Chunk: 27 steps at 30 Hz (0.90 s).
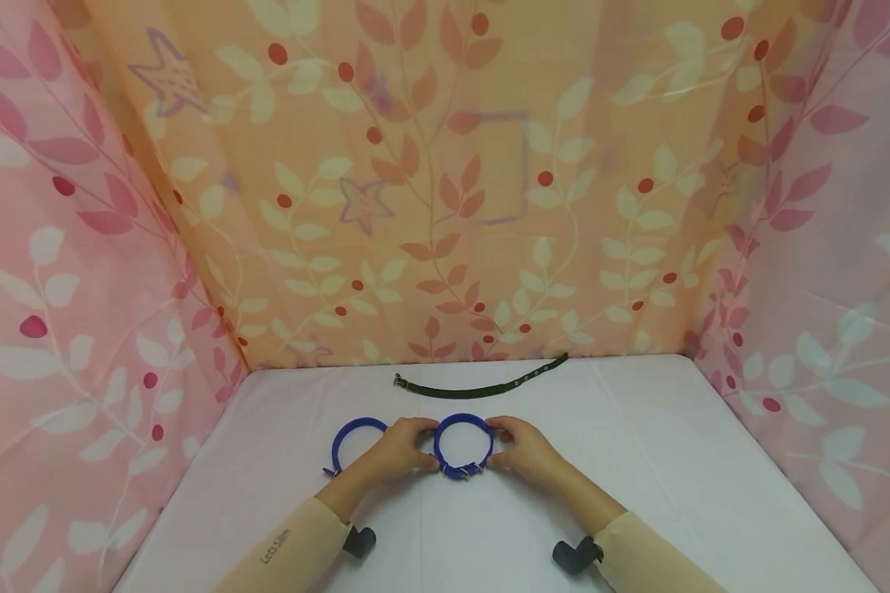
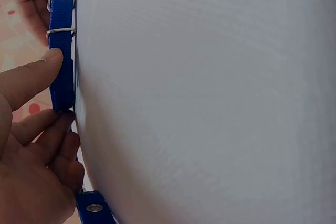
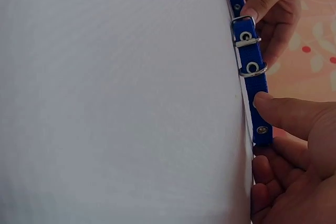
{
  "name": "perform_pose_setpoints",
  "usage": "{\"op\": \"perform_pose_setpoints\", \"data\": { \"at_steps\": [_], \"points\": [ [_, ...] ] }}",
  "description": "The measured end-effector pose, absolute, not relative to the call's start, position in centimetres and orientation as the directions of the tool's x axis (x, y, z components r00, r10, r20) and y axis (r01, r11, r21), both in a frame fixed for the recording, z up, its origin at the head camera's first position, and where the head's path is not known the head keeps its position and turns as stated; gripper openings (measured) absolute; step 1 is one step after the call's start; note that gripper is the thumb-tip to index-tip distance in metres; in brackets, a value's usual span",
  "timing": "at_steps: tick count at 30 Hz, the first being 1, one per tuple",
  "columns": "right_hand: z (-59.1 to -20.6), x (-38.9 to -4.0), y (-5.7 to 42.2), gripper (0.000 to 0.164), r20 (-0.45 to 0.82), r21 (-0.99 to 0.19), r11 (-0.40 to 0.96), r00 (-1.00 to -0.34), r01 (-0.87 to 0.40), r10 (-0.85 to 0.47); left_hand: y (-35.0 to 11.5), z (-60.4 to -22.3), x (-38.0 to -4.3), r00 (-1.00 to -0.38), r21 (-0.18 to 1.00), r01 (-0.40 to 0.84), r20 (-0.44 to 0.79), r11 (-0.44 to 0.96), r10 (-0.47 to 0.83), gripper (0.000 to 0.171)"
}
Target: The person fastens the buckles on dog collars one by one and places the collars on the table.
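A blue collar [image 1: 463, 417], buckled into a ring, stands on the white table between both hands. My left hand [image 1: 403, 449] pinches its left side between thumb and fingers, and my right hand [image 1: 525, 451] does the same on the right. Its metal buckle and ring face the near side; in the right wrist view the band [image 3: 255, 85] shows metal eyelets and a rivet. A second blue collar [image 1: 338, 441], also looped, lies to the left, partly hidden by my left hand and wrist. The left wrist view catches a piece of it [image 2: 97, 213] with an eyelet.
Farther back a dark green collar [image 1: 456, 394] lies stretched out, buckle at its left end and eyelets toward the right. The white table [image 1: 638, 428] meets a patterned orange curtain [image 1: 430, 288] behind and pink curtains at both sides.
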State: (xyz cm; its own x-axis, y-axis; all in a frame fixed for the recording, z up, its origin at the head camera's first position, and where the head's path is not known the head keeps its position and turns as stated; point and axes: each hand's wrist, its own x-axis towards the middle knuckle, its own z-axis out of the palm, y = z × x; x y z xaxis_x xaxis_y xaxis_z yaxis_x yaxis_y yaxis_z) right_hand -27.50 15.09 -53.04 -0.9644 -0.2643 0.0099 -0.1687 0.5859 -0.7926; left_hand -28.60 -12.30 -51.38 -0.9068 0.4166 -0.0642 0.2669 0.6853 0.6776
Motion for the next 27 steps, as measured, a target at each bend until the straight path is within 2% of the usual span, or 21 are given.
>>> {"op": "perform_pose_setpoints", "data": {
  "at_steps": [13, 19, 27],
  "points": [
    [-52.7, -27.7, 15.1, 0.069, -0.013, -0.716, 0.661, -0.942, -0.226, -0.336, -12.4, -51.3, -28.3, -0.889, 0.578, 0.325, -0.084, 0.749, 0.451, 0.082],
    [-52.2, -27.4, 15.3, 0.069, -0.016, -0.698, 0.674, -0.936, -0.241, -0.351, -12.4, -50.8, -27.9, -0.88, 0.554, 0.356, -0.073, 0.753, 0.47, 0.082],
    [-51.5, -26.8, 16.0, 0.061, 0.001, -0.662, 0.694, -0.927, -0.281, -0.374, -12.8, -49.5, -27.3, -0.885, 0.605, 0.311, -0.096, 0.733, 0.455, 0.077]
  ]
}}
